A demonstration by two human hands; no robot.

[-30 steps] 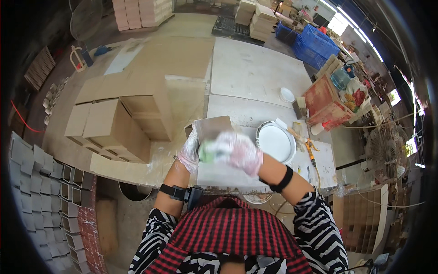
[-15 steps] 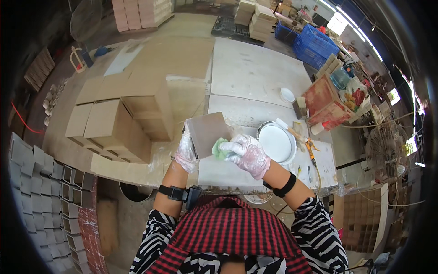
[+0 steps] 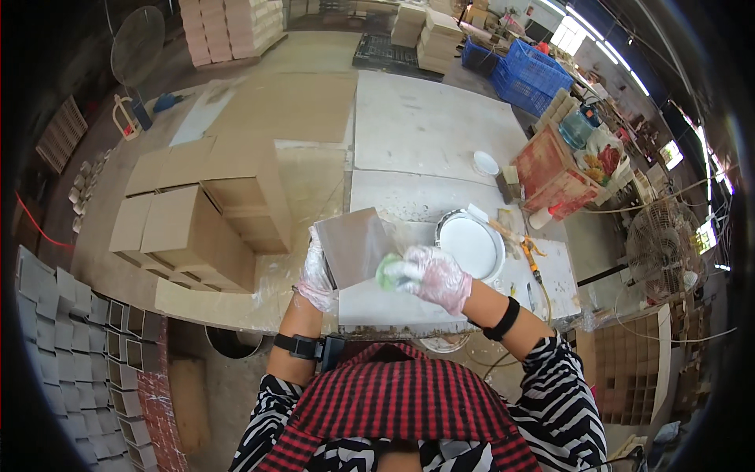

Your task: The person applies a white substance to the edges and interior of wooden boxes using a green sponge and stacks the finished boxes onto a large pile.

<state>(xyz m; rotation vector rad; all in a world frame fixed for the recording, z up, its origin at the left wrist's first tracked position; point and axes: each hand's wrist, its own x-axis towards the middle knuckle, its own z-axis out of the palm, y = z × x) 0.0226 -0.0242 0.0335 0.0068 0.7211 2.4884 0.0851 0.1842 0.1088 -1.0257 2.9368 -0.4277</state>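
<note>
My gloved left hand (image 3: 316,277) grips a flat-faced, grey-brown square box (image 3: 354,248) by its left side and holds it tilted above the white tabletop. At the box's lower right edge is a light green sponge (image 3: 386,271), pinched in my gloved right hand (image 3: 436,279). Both thin gloves are smeared with white. Whether the sponge touches the box, I cannot tell. Just beyond my right hand stands a round tub (image 3: 501,263) holding white liquid (image 3: 470,244).
Brown box-like pieces (image 3: 200,228) stand grouped on the table's left. An orange-handled air gun (image 3: 532,250) with a hose lies right of the tub. Farther back are a small white bowl (image 3: 486,163) and a red-stained crate (image 3: 554,169). Grey open boxes (image 3: 59,346) are stacked at lower left.
My right hand and the sponge have moved from the box's face toward its lower right edge. The box tilts slightly differently. The whole view has shifted a little.
</note>
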